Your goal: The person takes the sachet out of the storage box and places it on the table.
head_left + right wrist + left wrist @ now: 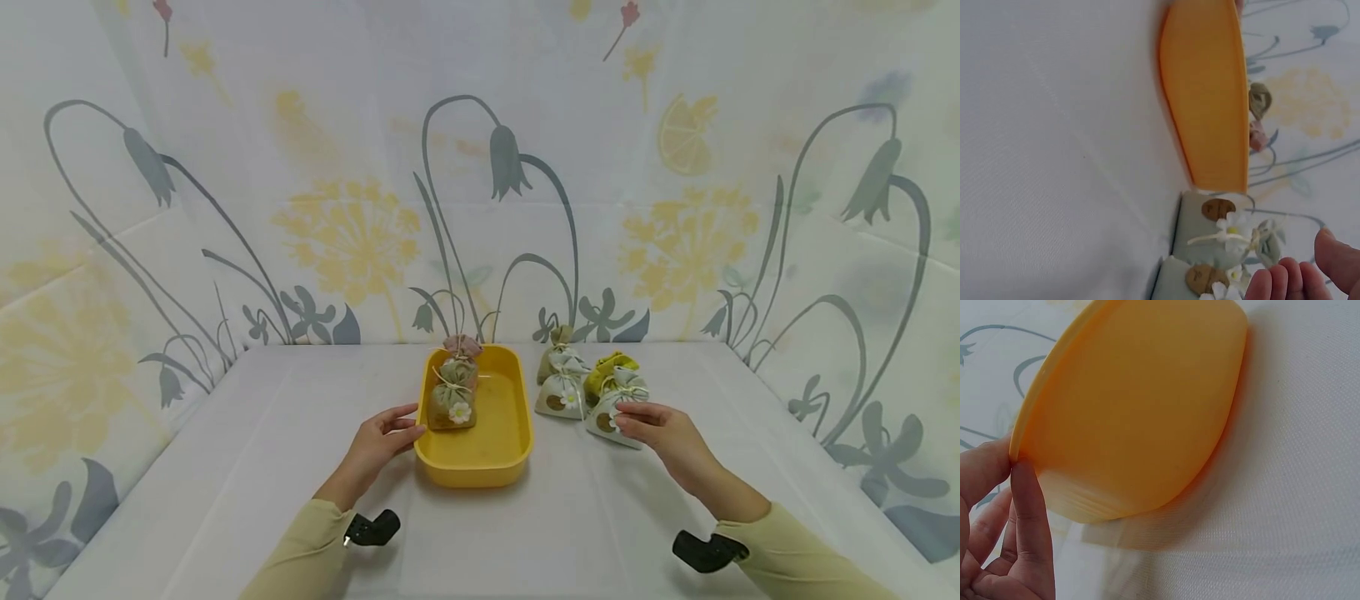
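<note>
My left hand (381,440) pinches the left rim of a yellow plastic tub (480,475), thumb and fingers on either side of the edge in the left wrist view. Inside, along its left side, sit an olive drawstring sachet (452,398) with a daisy and, behind it, a pink sachet (462,346). To the right of the tub my right hand (671,437) reaches to a pale green sachet (626,417), fingertips overlapping its front. In the right wrist view the thumb stands apart from the fingers (1294,278), beside the sachets.
Next to that sachet stand another pale green sachet (561,393) with a daisy, a mustard yellow sachet (611,367) and an olive one (555,343) at the back. A white cloth (300,400) covers the table, and a flower-printed curtain (360,167) hangs behind.
</note>
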Available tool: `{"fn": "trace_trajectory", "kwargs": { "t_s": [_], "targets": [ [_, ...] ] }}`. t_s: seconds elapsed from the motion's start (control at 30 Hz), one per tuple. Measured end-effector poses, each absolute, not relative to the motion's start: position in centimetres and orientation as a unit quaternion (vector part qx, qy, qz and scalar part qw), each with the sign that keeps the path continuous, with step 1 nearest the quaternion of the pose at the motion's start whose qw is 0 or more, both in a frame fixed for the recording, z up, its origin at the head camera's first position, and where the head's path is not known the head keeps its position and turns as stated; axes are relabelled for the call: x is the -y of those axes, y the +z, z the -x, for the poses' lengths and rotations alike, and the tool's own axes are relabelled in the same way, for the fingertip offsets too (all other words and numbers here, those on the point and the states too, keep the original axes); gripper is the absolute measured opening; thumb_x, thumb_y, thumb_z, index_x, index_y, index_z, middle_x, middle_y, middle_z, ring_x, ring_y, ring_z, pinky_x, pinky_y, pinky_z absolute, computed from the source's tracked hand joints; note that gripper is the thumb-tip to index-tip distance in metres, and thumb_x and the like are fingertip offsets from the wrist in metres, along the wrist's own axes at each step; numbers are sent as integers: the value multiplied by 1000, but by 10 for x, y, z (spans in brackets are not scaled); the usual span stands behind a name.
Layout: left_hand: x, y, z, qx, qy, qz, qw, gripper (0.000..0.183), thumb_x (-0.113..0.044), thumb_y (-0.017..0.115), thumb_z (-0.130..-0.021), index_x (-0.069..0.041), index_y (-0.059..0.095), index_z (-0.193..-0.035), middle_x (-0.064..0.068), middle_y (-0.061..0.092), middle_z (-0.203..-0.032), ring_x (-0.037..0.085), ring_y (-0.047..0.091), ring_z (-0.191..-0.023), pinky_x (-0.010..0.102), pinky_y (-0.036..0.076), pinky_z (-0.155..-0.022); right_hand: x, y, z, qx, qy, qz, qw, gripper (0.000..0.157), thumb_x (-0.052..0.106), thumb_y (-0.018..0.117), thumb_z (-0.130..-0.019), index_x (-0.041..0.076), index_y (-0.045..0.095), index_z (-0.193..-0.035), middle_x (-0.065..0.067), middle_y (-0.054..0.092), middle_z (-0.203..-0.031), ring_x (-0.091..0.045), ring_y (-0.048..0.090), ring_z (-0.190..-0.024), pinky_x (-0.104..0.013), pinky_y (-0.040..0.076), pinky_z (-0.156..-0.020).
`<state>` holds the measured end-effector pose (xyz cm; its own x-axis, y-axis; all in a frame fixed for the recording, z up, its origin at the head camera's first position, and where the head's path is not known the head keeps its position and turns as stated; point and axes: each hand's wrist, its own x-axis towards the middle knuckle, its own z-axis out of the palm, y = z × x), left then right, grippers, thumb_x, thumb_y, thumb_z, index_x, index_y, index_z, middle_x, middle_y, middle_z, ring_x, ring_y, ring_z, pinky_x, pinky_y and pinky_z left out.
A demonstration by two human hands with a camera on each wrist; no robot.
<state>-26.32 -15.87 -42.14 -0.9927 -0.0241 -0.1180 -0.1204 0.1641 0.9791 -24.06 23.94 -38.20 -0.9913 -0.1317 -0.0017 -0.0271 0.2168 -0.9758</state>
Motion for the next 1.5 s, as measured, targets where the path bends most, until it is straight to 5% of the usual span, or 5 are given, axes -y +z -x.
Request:
{"fn": "trace_trajectory", "kwargs": {
  "t_s": [0.3,0.97,1.2,1.5],
  "targets": [
    [158,-419,262,-763,644,47,40,47,-14,69,-85,-5,54,-129,13,56,-107,21,60,-92,33,53,-83,-219,-384,247,-768,-636,46,58,55,22,64,-89,-10,45,-130,-16,55,-123,-4,56,-98,-38,40,-98],
    [159,-420,260,-760,647,50,43,48,-15,69,-85,-5,53,-129,13,56,-108,22,60,-93,33,53,-82,-181,-385,261,-746,-659,55,74,48,15,66,-87,-10,51,-126,-19,57,-120,-20,58,-102,-32,46,-92],
    [159,-421,262,-757,650,49,45,48,-15,69,-85,-6,53,-129,12,57,-108,22,60,-93,32,53,-82,-170,-381,267,-750,-654,56,81,46,18,66,-87,-6,54,-124,-17,58,-119,-29,53,-110,-42,41,-99],
    [160,-420,264,-762,644,47,44,48,-14,69,-85,-5,53,-129,13,57,-108,22,60,-93,33,53,-82,-154,-373,279,-741,-662,65,93,42,15,65,-88,-4,55,-125,-15,57,-122,-23,55,-107,-44,38,-101]
  ]
}}
